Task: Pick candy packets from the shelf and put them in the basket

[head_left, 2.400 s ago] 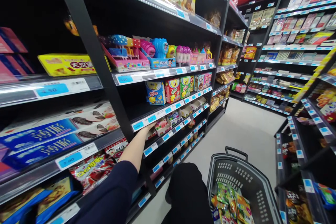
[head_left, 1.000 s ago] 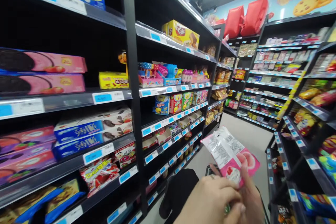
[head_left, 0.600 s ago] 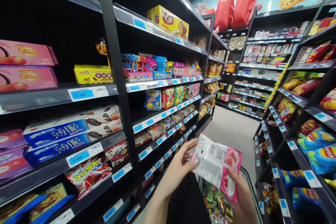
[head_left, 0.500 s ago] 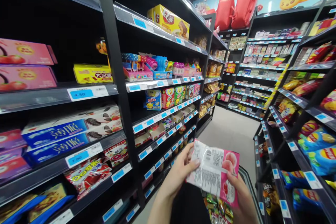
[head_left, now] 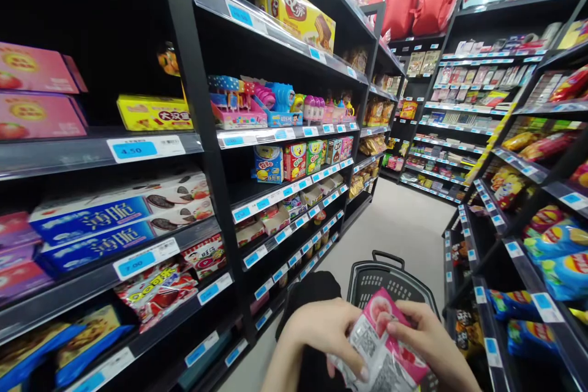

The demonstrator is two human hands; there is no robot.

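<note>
Snack aisle, black shelves (head_left: 211, 135) on both sides, grey floor running down the middle. Low in front, the left hand (head_left: 324, 331) and right hand (head_left: 425, 343) both pinch one pink snack packet (head_left: 383, 352), fingers closed on its edges (printed back with a code square facing up). Just beyond the packet sits a dark shopping basket (head_left: 390, 272) on the floor. Further out on the left shelves: blue cookie boxes (head_left: 92, 229), a yellow box (head_left: 154, 113), bright candy toys (head_left: 275, 101).
</note>
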